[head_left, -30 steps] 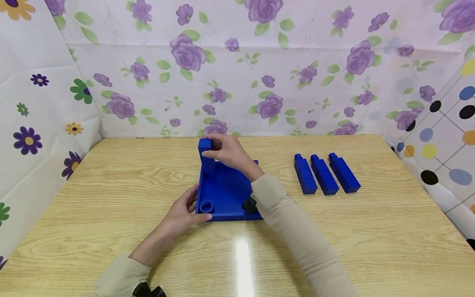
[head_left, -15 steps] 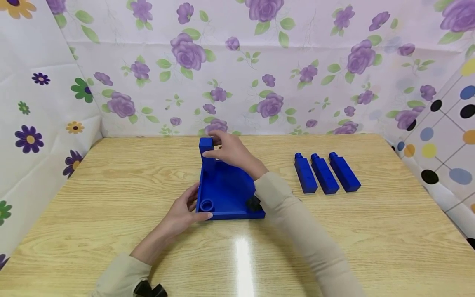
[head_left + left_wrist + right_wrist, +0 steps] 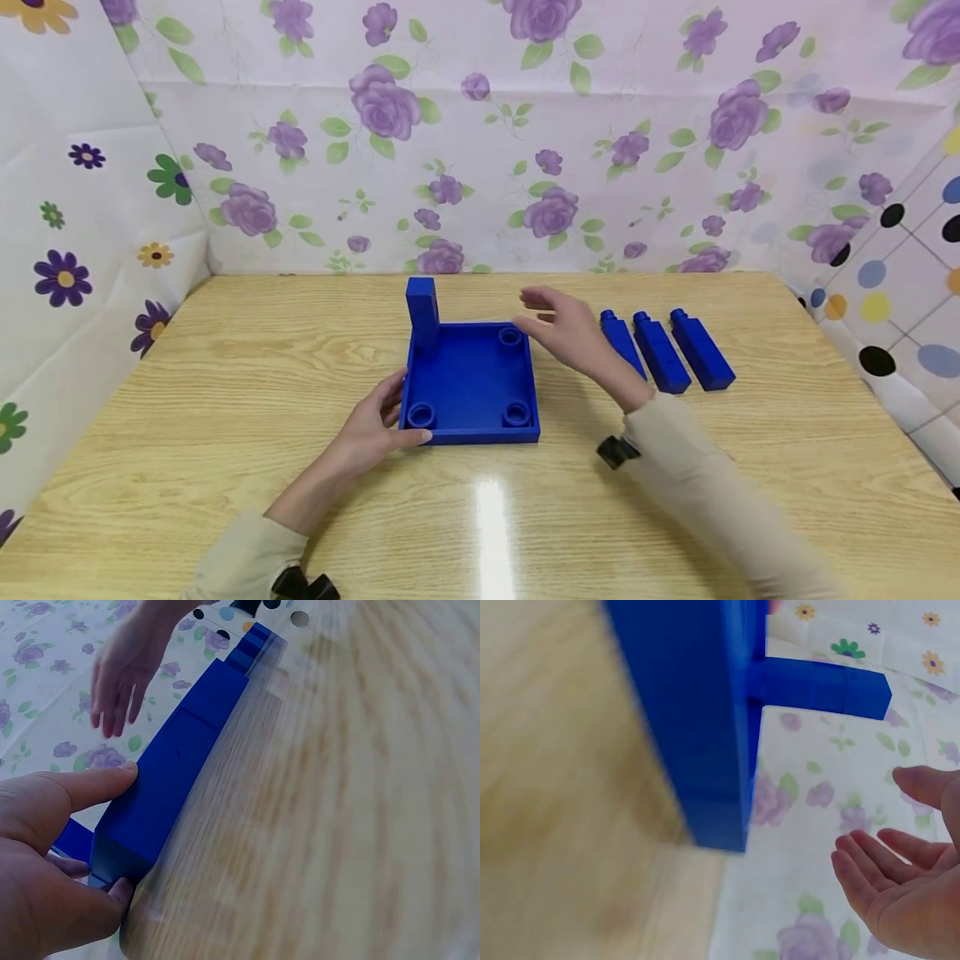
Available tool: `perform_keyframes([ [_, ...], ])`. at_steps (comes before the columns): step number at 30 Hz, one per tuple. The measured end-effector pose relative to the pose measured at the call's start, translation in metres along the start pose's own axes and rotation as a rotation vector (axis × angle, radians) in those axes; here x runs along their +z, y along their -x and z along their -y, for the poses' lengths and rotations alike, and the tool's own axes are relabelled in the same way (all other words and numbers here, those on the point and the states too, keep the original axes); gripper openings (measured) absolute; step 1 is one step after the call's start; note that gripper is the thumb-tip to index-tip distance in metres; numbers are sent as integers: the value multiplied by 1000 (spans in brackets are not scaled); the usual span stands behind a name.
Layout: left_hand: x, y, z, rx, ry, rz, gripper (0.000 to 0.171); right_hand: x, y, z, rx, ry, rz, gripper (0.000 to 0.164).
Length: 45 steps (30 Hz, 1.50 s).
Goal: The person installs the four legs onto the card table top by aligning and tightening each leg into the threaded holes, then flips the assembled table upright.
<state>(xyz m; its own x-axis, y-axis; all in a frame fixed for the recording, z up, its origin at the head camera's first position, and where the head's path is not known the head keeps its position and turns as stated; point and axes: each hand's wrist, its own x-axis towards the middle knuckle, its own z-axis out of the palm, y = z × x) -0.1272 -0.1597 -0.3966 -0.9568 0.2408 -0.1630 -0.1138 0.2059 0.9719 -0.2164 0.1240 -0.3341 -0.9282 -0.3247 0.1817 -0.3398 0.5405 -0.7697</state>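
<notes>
An upturned blue square table top (image 3: 468, 371) with a raised rim lies on the wooden table. One square blue leg (image 3: 422, 308) stands upright in its far left corner; round sockets show in the other three corners. My left hand (image 3: 367, 429) grips the near left corner, thumb on the front rim and fingers along the left side. In the left wrist view that thumb presses the edge of the table top (image 3: 169, 761). My right hand (image 3: 566, 329) hovers just right of the far right corner, fingers apart and holding nothing. The right wrist view also shows this right hand (image 3: 900, 881) bare.
Three loose blue legs with knobbed ends lie side by side at the right: a left one (image 3: 621, 342) partly behind my right forearm, a middle one (image 3: 662, 354) and a right one (image 3: 702, 350). A flowered sheet (image 3: 480, 167) hangs behind the table.
My right hand has let go of the upright leg and moved right, beyond the table top. The leg stays standing. My left hand keeps its grip on the corner.
</notes>
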Motion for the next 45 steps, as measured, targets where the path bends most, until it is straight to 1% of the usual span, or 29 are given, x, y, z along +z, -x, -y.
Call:
perform_keyframes([
  [5, 0, 1, 0, -1, -16, -12, 94, -20, 25, -21, 48, 101, -57, 50],
  [8, 0, 1, 0, -2, -16, -12, 94, -31, 40, -34, 94, 169, -98, 50],
  [11, 0, 0, 0, -4, -11, -12, 94, -40, 55, -44, 131, 218, -122, 52],
  [14, 0, 0, 1, -4, -8, -15, 94, -47, 67, -50, 150, 238, -131, 54],
  [17, 0, -1, 1, -4, -4, -19, 94, -52, 75, -54, 170, 248, -140, 56],
  [21, 1, 0, 1, -8, 2, -24, 94, -57, 79, -59, 195, 261, -140, 58],
  [25, 1, 0, 1, -10, 10, -25, 93, -59, 79, -65, 227, 279, -116, 60],
  [30, 0, 1, 2, 3, 22, -18, 94, -59, 78, -70, 262, 270, -86, 64],
  [37, 0, 0, 3, -4, 27, -16, 93, -54, 79, -74, 310, 290, -2, 73],
  [42, -1, 0, 3, 12, 20, -5, 94, -53, 78, -76, 300, 337, 52, 77],
  [45, -1, 0, 2, 14, 22, -3, 94, -54, 78, -76, 281, 357, 57, 75],
])
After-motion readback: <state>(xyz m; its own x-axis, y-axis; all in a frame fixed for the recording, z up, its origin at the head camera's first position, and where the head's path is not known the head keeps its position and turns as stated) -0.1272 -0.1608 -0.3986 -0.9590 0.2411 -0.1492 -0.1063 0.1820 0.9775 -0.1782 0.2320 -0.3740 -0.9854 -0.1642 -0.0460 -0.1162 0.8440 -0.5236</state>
